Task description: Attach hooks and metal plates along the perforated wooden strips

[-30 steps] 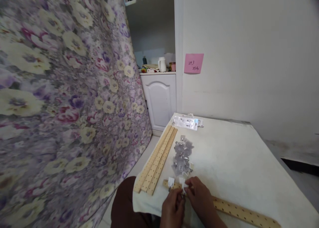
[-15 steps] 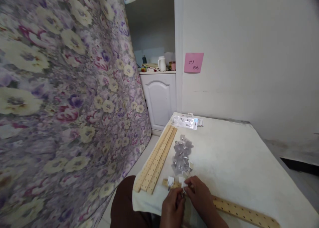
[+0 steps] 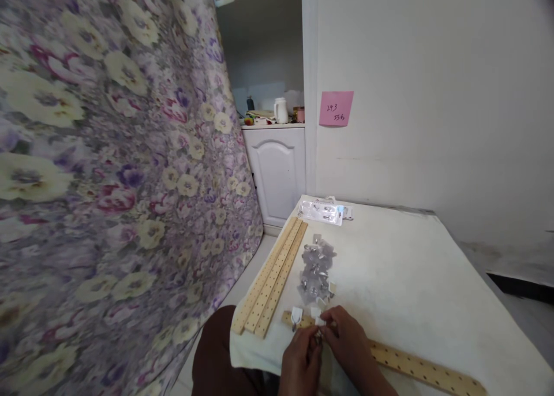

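A small white adhesive hook (image 3: 319,321) is between my two hands, over a perforated wooden strip (image 3: 424,368). My right hand (image 3: 350,339) pinches it from the right. My left hand (image 3: 300,358) is closed against its lower end, where a bit of metal shows; the fingertips partly cover it. To the left, another white hook (image 3: 296,315) sits on the strip's end. One more white piece (image 3: 315,312) lies just behind the held one. Beyond the hands is a pile of clear-backed metal hooks (image 3: 317,263).
Several perforated wooden strips (image 3: 272,280) lie side by side along the table's left edge. Clear blister packaging (image 3: 321,212) rests at the far end of the pale tablecloth (image 3: 402,269). A floral curtain (image 3: 130,182) hangs on the left, and a white cabinet (image 3: 279,174) stands behind.
The held white hook has tipped slightly and sits a little lower between my fingers. Both hands stay in nearly the same place; everything else on the table is unmoved.
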`<action>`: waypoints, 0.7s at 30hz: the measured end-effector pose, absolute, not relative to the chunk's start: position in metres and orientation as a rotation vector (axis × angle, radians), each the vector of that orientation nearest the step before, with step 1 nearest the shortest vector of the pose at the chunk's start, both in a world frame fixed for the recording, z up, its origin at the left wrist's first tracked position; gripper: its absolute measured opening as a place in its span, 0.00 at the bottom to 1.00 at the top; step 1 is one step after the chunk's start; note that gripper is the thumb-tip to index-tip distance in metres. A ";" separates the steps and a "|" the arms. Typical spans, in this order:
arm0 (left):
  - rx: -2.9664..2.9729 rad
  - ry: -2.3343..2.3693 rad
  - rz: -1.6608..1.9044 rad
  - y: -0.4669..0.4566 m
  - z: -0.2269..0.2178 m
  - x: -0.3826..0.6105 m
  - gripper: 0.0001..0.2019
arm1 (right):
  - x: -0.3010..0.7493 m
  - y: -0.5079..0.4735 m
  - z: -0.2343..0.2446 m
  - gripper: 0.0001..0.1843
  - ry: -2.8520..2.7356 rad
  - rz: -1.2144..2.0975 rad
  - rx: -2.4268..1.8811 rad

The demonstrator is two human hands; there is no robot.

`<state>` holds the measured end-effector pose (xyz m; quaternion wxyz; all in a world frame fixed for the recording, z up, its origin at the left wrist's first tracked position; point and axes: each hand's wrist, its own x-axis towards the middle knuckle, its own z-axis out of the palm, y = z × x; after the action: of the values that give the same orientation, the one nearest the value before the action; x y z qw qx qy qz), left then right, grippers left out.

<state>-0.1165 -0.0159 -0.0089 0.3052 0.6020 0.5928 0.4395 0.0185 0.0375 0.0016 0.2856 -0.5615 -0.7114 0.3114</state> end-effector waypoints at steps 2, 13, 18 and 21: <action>1.610 1.556 1.167 -0.016 -0.008 -0.116 0.13 | 0.018 0.037 0.001 0.09 -1.895 0.841 -1.504; 1.594 1.602 1.098 -0.013 -0.009 -0.117 0.12 | 0.018 0.039 0.003 0.08 -1.896 0.829 -1.546; 1.544 1.593 1.084 -0.011 -0.007 -0.116 0.12 | 0.019 0.041 0.004 0.09 -1.900 0.810 -1.515; 1.534 1.606 1.075 -0.011 -0.007 -0.116 0.12 | 0.019 0.045 0.000 0.08 -1.918 0.849 -1.528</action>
<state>-0.1156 -0.0111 -0.0065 0.3308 0.5866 0.6142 0.4113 0.0190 0.0454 0.0000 0.2699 -0.5671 -0.7116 0.3149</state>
